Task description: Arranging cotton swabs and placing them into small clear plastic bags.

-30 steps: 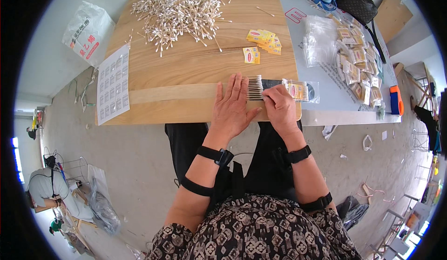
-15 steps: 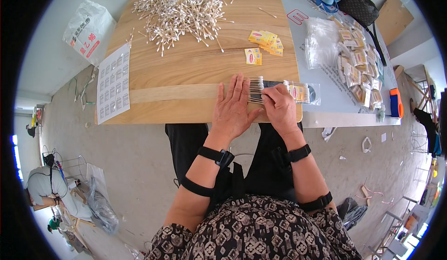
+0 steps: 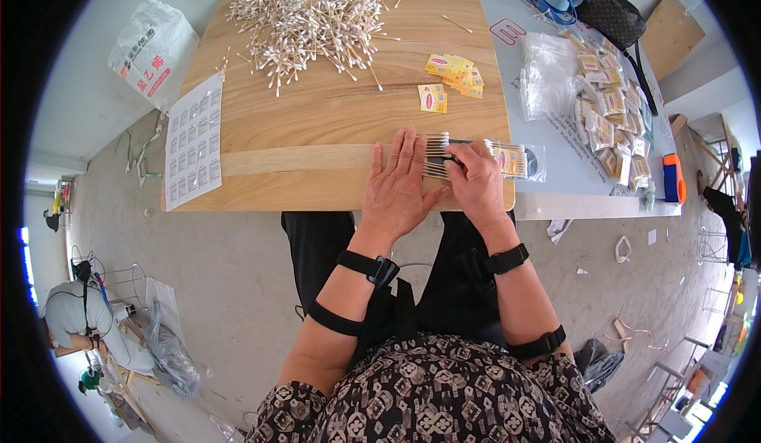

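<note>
At the near edge of the wooden surface [image 3: 301,130], a row of cotton swabs [image 3: 436,139] lies over something dark [image 3: 435,160], between the person's two hands. Left hand [image 3: 396,185]: laid flat, palm down, fingers extended, not grasping; its fingers meet the swabs' left ends. Right hand [image 3: 474,180]: thumb and fingers curled together by the swabs' right ends; whether a swab is pinched there, I cannot tell. Change over the last second: the row stood as one nearly even rank; now a dark gap parts it into an upper group and a smaller lower one. Both hands have hardly shifted. Reading, tentative: swabs are being separated by touch, this portion not yet settled. Just right of the right hand lies a clear packet [image 3: 511,160] of swabs with a yellow card. Swab heap [image 3: 317,26] and loose yellow cards [image 3: 453,70], farther off, look unchanged; filled packets [image 3: 610,106] lie to the right.
</note>
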Demonstrator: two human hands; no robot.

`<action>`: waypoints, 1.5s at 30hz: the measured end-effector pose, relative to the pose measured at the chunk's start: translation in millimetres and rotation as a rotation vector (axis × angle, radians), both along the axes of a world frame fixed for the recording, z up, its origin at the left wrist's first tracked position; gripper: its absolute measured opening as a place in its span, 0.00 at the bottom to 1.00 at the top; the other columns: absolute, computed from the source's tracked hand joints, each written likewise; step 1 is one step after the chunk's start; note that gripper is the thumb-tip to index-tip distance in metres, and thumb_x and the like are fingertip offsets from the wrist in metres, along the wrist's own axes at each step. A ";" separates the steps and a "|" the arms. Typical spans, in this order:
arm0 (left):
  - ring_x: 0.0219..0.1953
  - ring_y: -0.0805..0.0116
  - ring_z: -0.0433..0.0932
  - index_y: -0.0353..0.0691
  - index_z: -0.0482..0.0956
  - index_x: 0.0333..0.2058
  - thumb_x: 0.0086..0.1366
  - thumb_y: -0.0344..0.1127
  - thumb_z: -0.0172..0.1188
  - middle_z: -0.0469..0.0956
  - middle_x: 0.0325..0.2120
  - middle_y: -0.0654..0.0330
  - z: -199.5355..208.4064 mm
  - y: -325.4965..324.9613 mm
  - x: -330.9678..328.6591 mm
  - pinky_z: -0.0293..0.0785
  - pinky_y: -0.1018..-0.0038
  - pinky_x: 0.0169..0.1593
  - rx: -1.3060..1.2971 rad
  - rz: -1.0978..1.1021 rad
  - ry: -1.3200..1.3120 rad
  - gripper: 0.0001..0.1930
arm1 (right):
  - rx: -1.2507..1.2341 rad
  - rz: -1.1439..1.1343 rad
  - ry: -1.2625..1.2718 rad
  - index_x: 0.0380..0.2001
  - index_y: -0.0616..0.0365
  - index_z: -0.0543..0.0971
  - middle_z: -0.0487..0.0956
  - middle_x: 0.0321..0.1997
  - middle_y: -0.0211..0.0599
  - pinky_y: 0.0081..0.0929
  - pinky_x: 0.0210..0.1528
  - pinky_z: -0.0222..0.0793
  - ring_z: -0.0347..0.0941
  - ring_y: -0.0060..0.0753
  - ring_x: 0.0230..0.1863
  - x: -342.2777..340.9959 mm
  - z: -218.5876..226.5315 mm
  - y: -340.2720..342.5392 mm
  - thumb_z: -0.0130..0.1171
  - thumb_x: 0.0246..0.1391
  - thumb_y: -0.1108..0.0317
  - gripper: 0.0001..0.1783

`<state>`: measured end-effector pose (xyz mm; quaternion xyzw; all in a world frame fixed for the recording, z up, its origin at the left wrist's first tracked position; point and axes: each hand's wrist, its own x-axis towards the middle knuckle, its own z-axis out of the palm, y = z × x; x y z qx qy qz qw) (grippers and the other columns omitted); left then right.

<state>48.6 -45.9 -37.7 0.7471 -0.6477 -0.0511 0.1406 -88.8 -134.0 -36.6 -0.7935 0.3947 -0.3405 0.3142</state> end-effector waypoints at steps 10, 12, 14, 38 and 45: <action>0.73 0.55 0.47 0.37 0.52 0.69 0.64 0.63 0.51 0.50 0.71 0.50 -3.3 -0.4 0.5 0.40 0.52 0.72 -0.023 0.001 -0.001 0.45 | -0.046 -0.014 0.092 0.37 0.54 0.81 0.76 0.34 0.43 0.43 0.38 0.73 0.76 0.51 0.36 1.6 -1.7 -1.3 0.60 0.50 0.72 0.09; 0.73 0.55 0.47 0.37 0.52 0.69 0.64 0.63 0.51 0.50 0.71 0.50 -3.6 -1.0 0.3 0.40 0.52 0.72 -0.022 0.000 -0.004 0.45 | -0.059 -0.013 0.098 0.37 0.54 0.81 0.76 0.34 0.43 0.43 0.38 0.73 0.76 0.51 0.36 1.7 -1.3 -1.9 0.60 0.50 0.72 0.09; 0.73 0.55 0.47 0.37 0.53 0.69 0.65 0.63 0.51 0.50 0.71 0.50 -3.8 -0.7 0.5 0.40 0.52 0.72 -0.021 0.001 -0.011 0.45 | -0.042 0.001 0.132 0.35 0.54 0.81 0.76 0.34 0.43 0.43 0.38 0.73 0.76 0.51 0.36 1.2 -0.8 -2.0 0.60 0.51 0.72 0.07; 0.73 0.56 0.48 0.35 0.55 0.68 0.65 0.60 0.53 0.52 0.70 0.50 -3.1 -0.1 0.2 0.40 0.52 0.72 -0.034 -0.005 0.002 0.43 | 0.002 0.117 0.256 0.53 0.55 0.74 0.74 0.45 0.47 0.43 0.46 0.74 0.76 0.54 0.46 0.0 14.0 -12.6 0.74 0.35 0.65 0.36; 0.73 0.55 0.49 0.34 0.55 0.68 0.66 0.61 0.51 0.53 0.70 0.50 -4.9 0.8 0.6 0.41 0.51 0.72 -0.069 -0.015 -0.008 0.43 | 0.084 0.220 0.452 0.57 0.55 0.72 0.73 0.49 0.49 0.45 0.48 0.73 0.75 0.56 0.49 1.2 30.4 -26.4 0.75 0.35 0.64 0.41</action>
